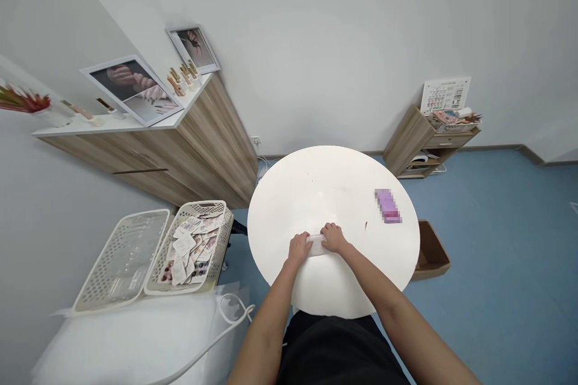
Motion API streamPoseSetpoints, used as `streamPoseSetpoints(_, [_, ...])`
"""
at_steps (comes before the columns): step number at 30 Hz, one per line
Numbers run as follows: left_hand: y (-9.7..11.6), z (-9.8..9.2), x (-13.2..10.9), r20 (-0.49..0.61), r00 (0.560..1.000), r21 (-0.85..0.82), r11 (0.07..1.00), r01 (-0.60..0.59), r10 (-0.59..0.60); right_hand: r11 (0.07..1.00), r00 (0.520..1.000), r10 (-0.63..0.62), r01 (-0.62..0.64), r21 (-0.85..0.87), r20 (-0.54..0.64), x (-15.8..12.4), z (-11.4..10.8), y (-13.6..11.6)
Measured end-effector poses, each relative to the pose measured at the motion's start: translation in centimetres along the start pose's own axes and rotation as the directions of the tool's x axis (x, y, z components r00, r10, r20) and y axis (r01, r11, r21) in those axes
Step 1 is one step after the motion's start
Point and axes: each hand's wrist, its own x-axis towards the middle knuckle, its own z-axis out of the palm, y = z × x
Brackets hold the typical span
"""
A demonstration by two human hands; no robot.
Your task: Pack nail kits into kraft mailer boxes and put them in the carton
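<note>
My left hand (pixel 298 248) and my right hand (pixel 334 237) both grip a small pale, translucent box (pixel 316 245) that rests on the round white table (pixel 311 192). The left hand holds its left end, the right hand covers its right end, fingers curled over it. Only the middle strip of the box shows between the hands. A pink blurred flat object (pixel 387 206) lies on the table to the right, well apart from my hands.
Two white perforated baskets stand at the left: one (pixel 121 258) looks empty, the other (pixel 194 246) holds several small packets. A wooden cabinet (pixel 180 138) with framed pictures lines the left wall. A cardboard box (pixel 431 249) sits on the blue floor, and a small wooden shelf (pixel 424 141) stands behind.
</note>
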Motion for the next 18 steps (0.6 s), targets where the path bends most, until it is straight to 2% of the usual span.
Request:
streamPoseSetpoints(3, [0.0, 0.3, -0.2, -0.034, 0.999, 0.055, 0.998, 0.036, -0.034, 1.0, 0.999, 0.022, -0.022, -0.01, 0.042, 0.6, 0.2, 0.1])
streamPoseSetpoints(5, [-0.3, 0.6, -0.2, -0.108, 0.994, 0.138, 0.99, 0.014, 0.001, 0.999, 0.999, 0.035, -0.034, -0.02, 0.027, 0.8, 0.2, 0.1])
streamPoseSetpoints(7, [-0.8, 1.2, -0.2, -0.188, 0.972, 0.253, 0.963, -0.093, 0.143, 0.999, 0.999, 0.02, -0.022, -0.041, -0.037, 0.8, 0.4, 0.1])
streamPoseSetpoints(8, [-1.1, 1.7, -0.1, -0.21, 0.947, 0.31, 0.935, -0.171, 0.243, 0.998, 0.997, -0.009, 0.004, -0.059, -0.08, 0.6, 0.5, 0.1])
streamPoseSetpoints(10, [-1.6, 2.6, -0.1, -0.186, 0.882, 0.375, 0.861, -0.344, 0.433, 0.988, 0.98, -0.129, 0.114, -0.108, -0.15, 0.2, 1.0, 0.1])
streamPoseSetpoints(11, [-1.9, 3.2, 0.0, -0.171, 0.855, 0.388, 0.831, -0.398, 0.489, 0.976, 0.968, -0.194, 0.175, -0.129, -0.156, -0.2, 1.4, 0.2])
streamPoseSetpoints(13, [-2.2, 4.0, -0.2, -0.181, 0.839, 0.398, 0.819, -0.414, 0.512, 0.958, 0.952, -0.271, 0.253, -0.137, -0.139, -1.1, 2.4, 0.4])
streamPoseSetpoints(15, [-2.5, 4.3, -0.6, -0.184, 0.828, 0.403, 0.809, -0.428, 0.53, 0.958, 0.944, -0.28, 0.262, -0.118, -0.173, -2.1, 3.4, 0.7])
streamPoseSetpoints(18, [-2.6, 4.1, -1.5, -0.128, 0.815, 0.409, 0.779, -0.476, 0.565, 0.946, 0.931, -0.318, 0.299, -0.124, -0.179, -3.5, 4.3, 1.1])
